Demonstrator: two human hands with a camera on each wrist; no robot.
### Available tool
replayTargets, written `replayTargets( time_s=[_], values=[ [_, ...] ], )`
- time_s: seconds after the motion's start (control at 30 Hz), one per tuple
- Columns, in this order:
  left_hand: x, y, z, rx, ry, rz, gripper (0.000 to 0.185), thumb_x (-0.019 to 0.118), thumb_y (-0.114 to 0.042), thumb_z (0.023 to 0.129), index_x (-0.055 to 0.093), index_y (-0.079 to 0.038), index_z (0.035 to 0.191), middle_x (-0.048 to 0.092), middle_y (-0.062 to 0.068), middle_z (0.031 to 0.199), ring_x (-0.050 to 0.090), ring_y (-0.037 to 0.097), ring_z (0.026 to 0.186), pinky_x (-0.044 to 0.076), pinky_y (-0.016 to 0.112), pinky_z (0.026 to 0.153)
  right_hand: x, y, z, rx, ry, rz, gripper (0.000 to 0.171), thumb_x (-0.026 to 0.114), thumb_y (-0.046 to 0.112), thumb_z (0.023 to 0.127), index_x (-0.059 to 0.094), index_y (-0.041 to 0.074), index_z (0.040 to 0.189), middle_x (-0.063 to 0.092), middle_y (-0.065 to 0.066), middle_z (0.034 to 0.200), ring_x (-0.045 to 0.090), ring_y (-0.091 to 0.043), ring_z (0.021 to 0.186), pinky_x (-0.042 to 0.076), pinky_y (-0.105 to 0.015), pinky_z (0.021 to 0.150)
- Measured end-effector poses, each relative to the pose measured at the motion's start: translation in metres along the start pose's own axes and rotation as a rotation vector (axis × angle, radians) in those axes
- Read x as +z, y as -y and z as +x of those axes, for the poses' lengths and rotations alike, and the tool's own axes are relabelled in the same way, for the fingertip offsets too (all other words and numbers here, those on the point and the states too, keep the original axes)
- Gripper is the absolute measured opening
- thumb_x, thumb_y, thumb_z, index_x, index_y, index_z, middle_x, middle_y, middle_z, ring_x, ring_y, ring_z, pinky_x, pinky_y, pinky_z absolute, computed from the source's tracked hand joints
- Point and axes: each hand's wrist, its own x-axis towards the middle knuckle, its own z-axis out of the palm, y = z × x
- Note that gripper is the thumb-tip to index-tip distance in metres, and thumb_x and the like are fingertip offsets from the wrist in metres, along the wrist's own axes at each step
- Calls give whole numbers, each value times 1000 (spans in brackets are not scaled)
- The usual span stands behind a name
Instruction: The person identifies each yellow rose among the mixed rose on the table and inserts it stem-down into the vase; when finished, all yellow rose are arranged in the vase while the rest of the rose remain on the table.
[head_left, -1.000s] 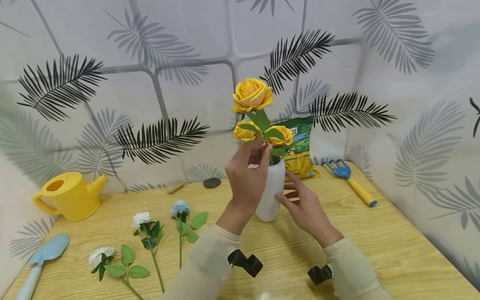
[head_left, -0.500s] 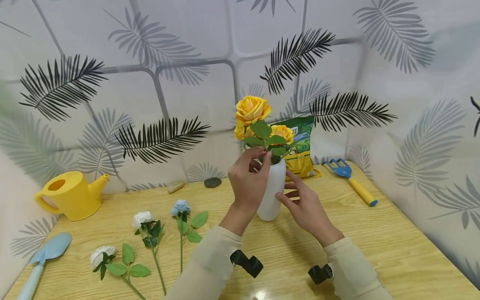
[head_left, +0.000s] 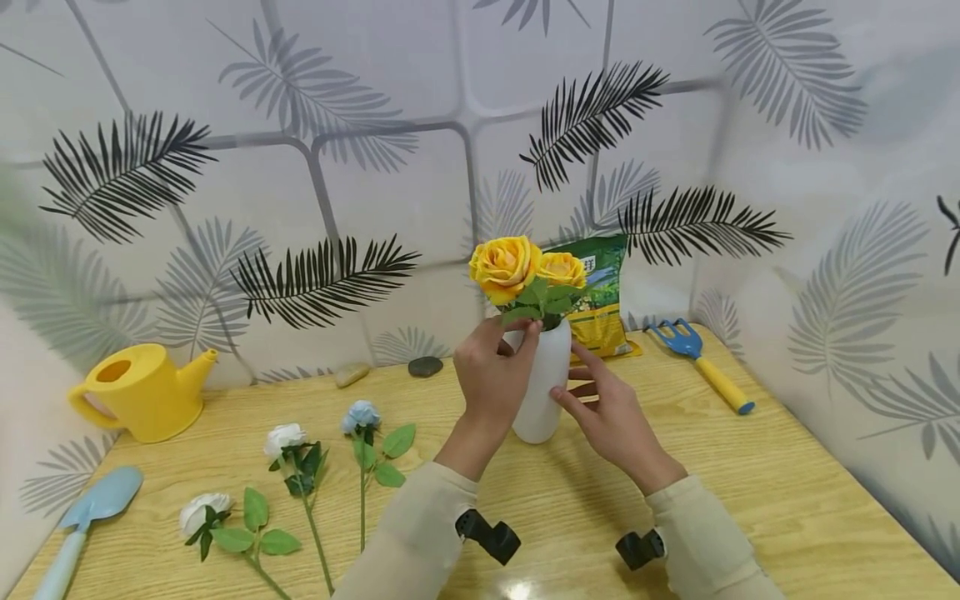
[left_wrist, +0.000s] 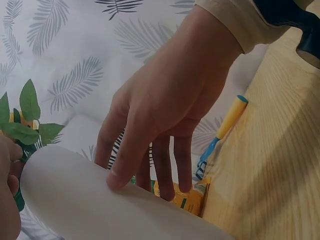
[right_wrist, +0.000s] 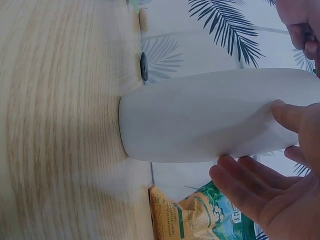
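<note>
In the head view, a white vase point(head_left: 543, 392) stands upright on the wooden table. At its mouth my left hand point(head_left: 489, 379) pinches the stem of a yellow rose point(head_left: 504, 268), whose bloom sits low above the rim. Another yellow rose point(head_left: 562, 270) stands in the vase beside it; leaves and fingers hide the lower stems. My right hand point(head_left: 611, 417) holds the vase's side, thumb in front and fingers around the far side. The right wrist view shows the thumb and fingertips touching the vase point(right_wrist: 200, 117). Green leaves point(left_wrist: 30, 102) show by my left hand in the left wrist view.
Two white roses point(head_left: 204, 512) and a blue rose point(head_left: 361, 415) lie at front left. A yellow watering can point(head_left: 146, 396), a blue trowel point(head_left: 101, 496) and two stones point(head_left: 425, 366) are further out. Behind the vase leans a green-yellow bag point(head_left: 600, 304); a hand fork point(head_left: 708, 367) lies right.
My left hand has lowered the yellow rose into the vase, its bloom now hiding the rose behind it. My right hand has stayed on the vase.
</note>
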Motion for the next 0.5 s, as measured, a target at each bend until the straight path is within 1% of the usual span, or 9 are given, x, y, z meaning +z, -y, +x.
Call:
replayTargets(
  time_s=[0.13,0.27,0.4,0.5],
  values=[
    [0,6,-5,32,23,-6,11,83,-7,82,75,0,86,73,12,77,54,16,44,47,22,46,0,0,0,-1,1,3,67,64,25,101,31,8,157,62,-25,131,70,-37,107,61,-48,86],
    [-1,8,-7,62,35,-22,14,83,-6,81,74,1,89,73,14,84,56,17,47,50,23,48,0,-1,0,-1,-2,-1,67,63,25,101,31,8,157,62,-25,131,70,-37,107,61,-48,86],
    [-4,7,-8,47,39,-47,17,83,-5,81,74,3,92,72,16,86,56,17,47,50,23,48,0,0,1,-2,-6,-11,67,64,25,101,32,8,157,63,-25,131,70,-37,107,61,-48,86],
    [-8,10,-10,32,47,-74,16,83,-4,81,74,2,93,72,14,86,56,16,47,49,22,48,0,0,1,2,-4,-13,67,64,24,100,31,8,157,63,-24,130,70,-37,107,61,-47,86]
  ],
)
